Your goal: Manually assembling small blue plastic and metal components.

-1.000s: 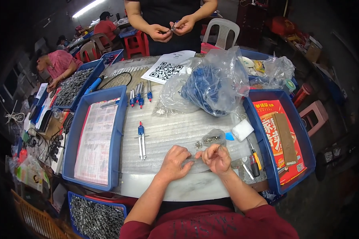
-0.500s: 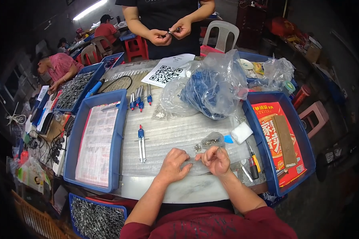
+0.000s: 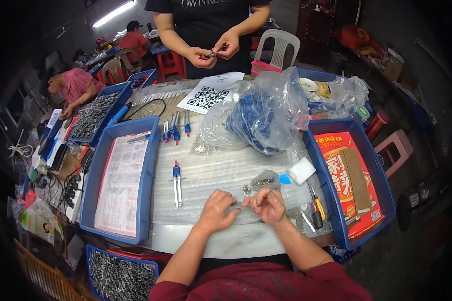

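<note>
At lower centre of the frame, the left hand (image 3: pixel 217 212) is resting loosely curled on the worktop (image 3: pixel 221 170), while the right hand (image 3: pixel 267 204) is pinching a tiny metal part (image 3: pixel 246 201) beside it.

A fluorescent tube (image 3: pixel 114 12) is glowing at upper left, lighting the table (image 3: pixel 226 170) evenly. Glare is bouncing off the clear plastic bags (image 3: pixel 266 115). Corners are falling into black, straight edges are bending outward, and distant figures are blurring softly.

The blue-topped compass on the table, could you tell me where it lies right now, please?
In the head view the compass lies left of the left hand, on the ribbed sheet beside the blue tray.
</note>
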The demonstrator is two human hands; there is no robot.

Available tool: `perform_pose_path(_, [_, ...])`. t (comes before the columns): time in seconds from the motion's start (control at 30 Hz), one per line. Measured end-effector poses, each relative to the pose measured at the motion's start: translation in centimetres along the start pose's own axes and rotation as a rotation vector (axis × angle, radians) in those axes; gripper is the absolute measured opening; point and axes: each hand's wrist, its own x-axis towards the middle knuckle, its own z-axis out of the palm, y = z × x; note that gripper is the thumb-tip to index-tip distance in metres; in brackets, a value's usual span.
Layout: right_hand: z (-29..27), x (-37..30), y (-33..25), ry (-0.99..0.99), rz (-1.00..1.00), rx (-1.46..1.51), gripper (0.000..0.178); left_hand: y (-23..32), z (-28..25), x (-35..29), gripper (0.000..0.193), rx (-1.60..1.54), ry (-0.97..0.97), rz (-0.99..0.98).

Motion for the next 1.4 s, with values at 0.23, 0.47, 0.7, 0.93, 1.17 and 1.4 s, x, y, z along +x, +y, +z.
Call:
perform_pose_path(0.23, [0.35, 0.00, -0.01, 0.021, 0.042, -0.023, 0.042, -0.16, -0.02, -0.06, 0.022, -0.002, 0.001, 0.002])
perform_pose_path(0.47, [-0.06, -0.04, 0.39, -0.036, 0.045, 0.019, 0.041, -0.24, 0.07, 0.02, 0.021, -0.015, 0.009, 0.000])
perform_pose_path(0.7, [-0.08, -0.06, 0.66, 0.005, 0.109, -0.001, 0.044, -0.34, 0.13, -0.02, 0.023, -0.017, 0.007, -0.001])
perform_pose_path(0.93, [-0.53, -0.04, 0.91, -0.001, 0.111, 0.009, 0.044, -0.44, 0.17, 0.07, 0.022, -0.029, 0.002, -0.002])
perform_pose_path(1.17, [-0.34, 0.08, 0.73, -0.015, 0.100, 0.004, 0.042, -0.40, 0.19, 0.03, 0.020, -0.042, 0.006, -0.007])
perform_pose_path(1.4, [-0.42, 0.18, 0.62, -0.020, 0.093, -0.005, 0.042, -0.38, 0.22, 0.09, 0.020, -0.047, 0.000, -0.009])
